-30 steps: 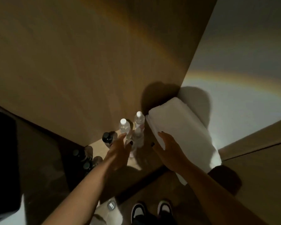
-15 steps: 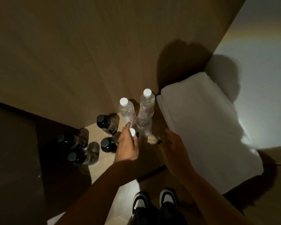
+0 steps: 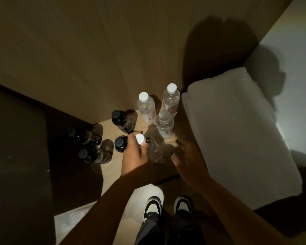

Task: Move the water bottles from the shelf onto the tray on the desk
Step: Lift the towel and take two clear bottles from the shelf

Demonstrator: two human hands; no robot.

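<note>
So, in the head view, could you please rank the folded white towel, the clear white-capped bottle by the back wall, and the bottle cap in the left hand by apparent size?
1. Folded white towel
2. Clear white-capped bottle
3. Bottle cap in the left hand

Probably a hotel room or guest closet, though the light is dim. A wood-panelled shelf [image 3: 168, 171] holds small water bottles [image 3: 146, 108] and dark bottles [image 3: 122, 121] just beyond the left hand [image 3: 134, 154], with folded white towels [image 3: 237, 138] right of the right hand [image 3: 189, 156], like guest supplies.
</note>
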